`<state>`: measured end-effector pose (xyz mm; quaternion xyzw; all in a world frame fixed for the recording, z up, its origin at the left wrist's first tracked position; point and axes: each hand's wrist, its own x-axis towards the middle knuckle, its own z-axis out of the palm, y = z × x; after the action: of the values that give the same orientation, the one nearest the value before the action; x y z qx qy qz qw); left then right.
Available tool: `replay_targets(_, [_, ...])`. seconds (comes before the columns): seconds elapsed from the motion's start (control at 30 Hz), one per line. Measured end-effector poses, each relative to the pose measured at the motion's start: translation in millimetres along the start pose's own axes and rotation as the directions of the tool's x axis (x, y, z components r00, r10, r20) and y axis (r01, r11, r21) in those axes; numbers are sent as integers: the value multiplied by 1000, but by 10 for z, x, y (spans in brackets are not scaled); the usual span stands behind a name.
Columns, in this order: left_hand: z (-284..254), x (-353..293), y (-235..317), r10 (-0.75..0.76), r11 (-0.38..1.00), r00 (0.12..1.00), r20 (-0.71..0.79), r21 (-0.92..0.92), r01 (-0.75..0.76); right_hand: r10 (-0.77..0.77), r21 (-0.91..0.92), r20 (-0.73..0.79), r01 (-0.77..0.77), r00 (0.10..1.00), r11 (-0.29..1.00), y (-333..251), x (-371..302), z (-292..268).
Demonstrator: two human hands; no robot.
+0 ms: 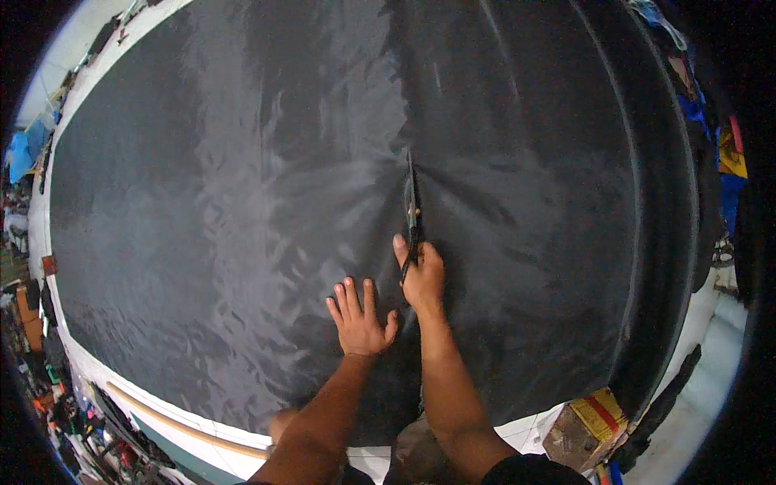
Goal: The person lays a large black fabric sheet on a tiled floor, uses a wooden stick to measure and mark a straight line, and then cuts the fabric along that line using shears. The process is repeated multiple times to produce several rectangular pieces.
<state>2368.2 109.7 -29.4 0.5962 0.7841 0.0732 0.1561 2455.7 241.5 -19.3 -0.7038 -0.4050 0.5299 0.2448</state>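
Across nearly the whole frame spreads a wide, glossy black sheet [517, 218], its surface creased and catching pale light on the left half. Near the centre lies a pair of dark metal scissors with black handles [414, 198], blades pointing to the top of the frame and set against the sheet, with creases fanning out on both sides of them. The right hand [423, 279] is closed around the scissors' handles, its thumb on the left side; whether the blades are parted, I cannot tell. Just below and to the left, the left hand [361, 327] presses flat on the sheet, fingers spread, apart from the right hand. Along the right side, the sheet rises in long, curving ridges.

Pale floor tiles [218, 411] show below the sheet, beside a long tan rod [190, 422] at lower left. Toward the lower right corner sits a yellow panel with a red stripe [602, 414]; any printing on it is too small to read. At the far left hangs a bright blue item [20, 153], and mixed small clutter [61, 404] crowds the lower left rim, too blurred for any labels to be made out.
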Motion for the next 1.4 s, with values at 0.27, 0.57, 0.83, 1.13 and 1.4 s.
replay_targets(0.27, [30,-31,-64,7,999,1000,17,42,-8,-176,-9,-40,176,984,984,-997,1303,306])
replay_targets(0.57, [35,-43,-46,35,998,998,-54,50,-33,-183,-40,24,184,983,982,-1759,2294,303])
replay_targets(0.83, [-740,2996,77,-42,977,893,-449,-203,-56,-201,-114,-28,196,979,974,-1611,2389,403])
replay_targets(1.13, [-483,4427,138,-6,998,941,-338,57,26,-89,-76,-33,87,995,993,-1622,2294,368])
replay_targets(1.4, [-630,4338,135,-42,998,970,-238,31,51,-94,-67,-15,93,995,993,-2334,2775,486])
